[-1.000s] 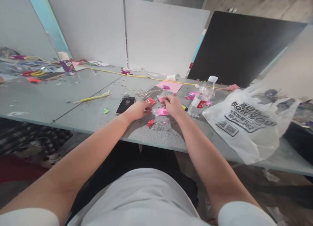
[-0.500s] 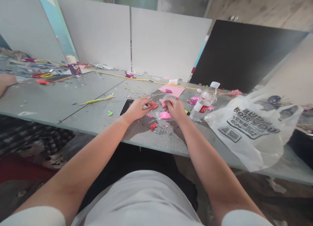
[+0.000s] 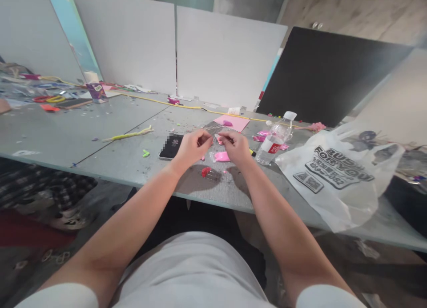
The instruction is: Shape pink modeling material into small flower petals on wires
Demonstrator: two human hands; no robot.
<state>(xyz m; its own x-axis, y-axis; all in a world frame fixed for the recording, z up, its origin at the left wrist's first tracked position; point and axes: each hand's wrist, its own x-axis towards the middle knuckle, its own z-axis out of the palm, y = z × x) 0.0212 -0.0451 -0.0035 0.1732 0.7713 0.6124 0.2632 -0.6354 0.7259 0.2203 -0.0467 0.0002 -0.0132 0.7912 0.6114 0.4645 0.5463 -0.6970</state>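
My left hand hovers over the table with thumb and fingers pinched together; whatever lies between them is too small or hidden to name. Facing it, my right hand is closed in a pinch too. A small pink piece with a clear edge shows at its fingertips, but I cannot tell if it is held. Just below the right fingers lies a bright pink packet. Closer to me on the table is a red crumbly lump with clear or wiry material beside it. Thin wire-like stems lie behind my hands.
A phone lies left of my left hand. On the right stand a water bottle and a white plastic bag. Pink paper and a yellow cord lie farther back. Another person's hand shows at far left.
The orange-red piece at my left fingertips is out of sight now. My left hand has turned and come nearer to the right one. The view has shifted slightly.
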